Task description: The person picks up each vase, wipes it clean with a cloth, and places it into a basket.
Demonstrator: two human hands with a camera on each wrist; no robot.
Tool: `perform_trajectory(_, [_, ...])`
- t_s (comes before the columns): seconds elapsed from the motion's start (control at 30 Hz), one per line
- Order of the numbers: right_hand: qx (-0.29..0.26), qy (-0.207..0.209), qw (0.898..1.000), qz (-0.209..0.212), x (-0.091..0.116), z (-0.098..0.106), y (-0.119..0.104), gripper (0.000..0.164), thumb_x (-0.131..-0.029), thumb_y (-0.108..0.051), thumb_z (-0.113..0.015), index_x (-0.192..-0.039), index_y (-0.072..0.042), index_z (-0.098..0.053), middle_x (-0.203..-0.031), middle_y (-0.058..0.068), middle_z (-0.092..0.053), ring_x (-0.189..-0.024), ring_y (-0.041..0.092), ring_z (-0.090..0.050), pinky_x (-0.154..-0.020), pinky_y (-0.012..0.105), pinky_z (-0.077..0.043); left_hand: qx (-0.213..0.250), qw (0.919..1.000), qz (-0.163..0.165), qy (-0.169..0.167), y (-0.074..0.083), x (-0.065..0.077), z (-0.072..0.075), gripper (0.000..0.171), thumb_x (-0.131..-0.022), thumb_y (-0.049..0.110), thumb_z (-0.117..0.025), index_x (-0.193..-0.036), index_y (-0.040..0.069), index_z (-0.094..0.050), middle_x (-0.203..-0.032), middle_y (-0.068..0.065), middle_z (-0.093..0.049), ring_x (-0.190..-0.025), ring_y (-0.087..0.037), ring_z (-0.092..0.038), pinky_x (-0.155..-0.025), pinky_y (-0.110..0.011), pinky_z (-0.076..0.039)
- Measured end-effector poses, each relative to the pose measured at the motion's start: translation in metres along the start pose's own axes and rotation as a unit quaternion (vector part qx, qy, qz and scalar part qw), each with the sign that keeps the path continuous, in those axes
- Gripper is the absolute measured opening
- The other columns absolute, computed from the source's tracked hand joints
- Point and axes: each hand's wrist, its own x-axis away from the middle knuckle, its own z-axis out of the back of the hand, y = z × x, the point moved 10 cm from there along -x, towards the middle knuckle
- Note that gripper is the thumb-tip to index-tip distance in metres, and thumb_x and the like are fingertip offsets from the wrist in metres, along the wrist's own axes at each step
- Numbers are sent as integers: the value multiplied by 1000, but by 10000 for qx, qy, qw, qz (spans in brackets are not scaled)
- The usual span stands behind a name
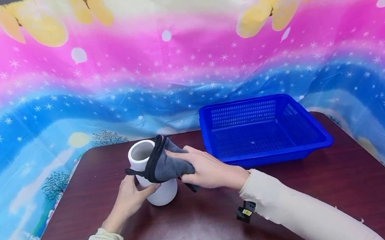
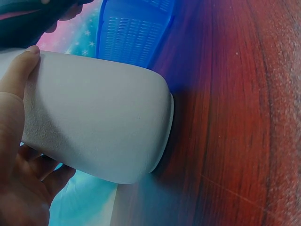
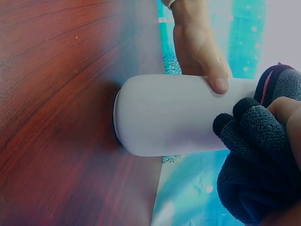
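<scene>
A white vase [image 1: 163, 195] with a round open mouth stands on the dark red-brown table [image 1: 207, 231]. My left hand [image 1: 129, 198] holds it from the left, thumb across its near side and fingers round the far side. In the left wrist view the vase's smooth lower body [image 2: 103, 113] shows large. My right hand [image 1: 209, 168] grips a bunched grey cloth [image 1: 170, 164] with black edging, which lies against the vase's upper right side near the rim. Folds of the cloth [image 3: 258, 146] hide part of the vase in the right wrist view.
Behind and to the right sits a blue plastic basket [image 1: 314, 142] with perforated walls. A printed curtain [image 1: 171, 66] hangs behind the table. Both forearms wear a small black wrist device [image 1: 245, 211].
</scene>
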Motion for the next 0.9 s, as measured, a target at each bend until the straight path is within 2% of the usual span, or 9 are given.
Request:
perform_trajectory(0.33, [-84,36,10000,-24,1,-6,3,74,-87,-23,-68,-154,-35,-40,-105,1,-56,-90,13,-52,-72,27,-47,-17,10000,-17,75,0,0,0,74,-82,30,-84,-143,14,-47,-136,-12,-61,-123,-31,-59,-97,-52,-52])
perform_trajectory(0.57, [-232,-104,9994,-219,4,-14,11,73,-88,-22,-66,-155,-35,-38,-107,2,-57,-92,13,-52,-73,28,-48,-31,9993,-296,231,5,-2,3,71,-80,30,-85,-141,14,-50,-136,-11,-62,-125,-31,-59,-102,-55,-50])
perform_trajectory(0.9, [-295,-123,9993,-205,3,-20,14,74,-87,-21,-65,-155,-34,-39,-106,1,-57,-92,12,-52,-74,27,-49,1,9989,-393,253,7,-1,4,72,-80,30,-85,-141,14,-50,-135,-11,-63,-124,-30,-60,-101,-55,-49])
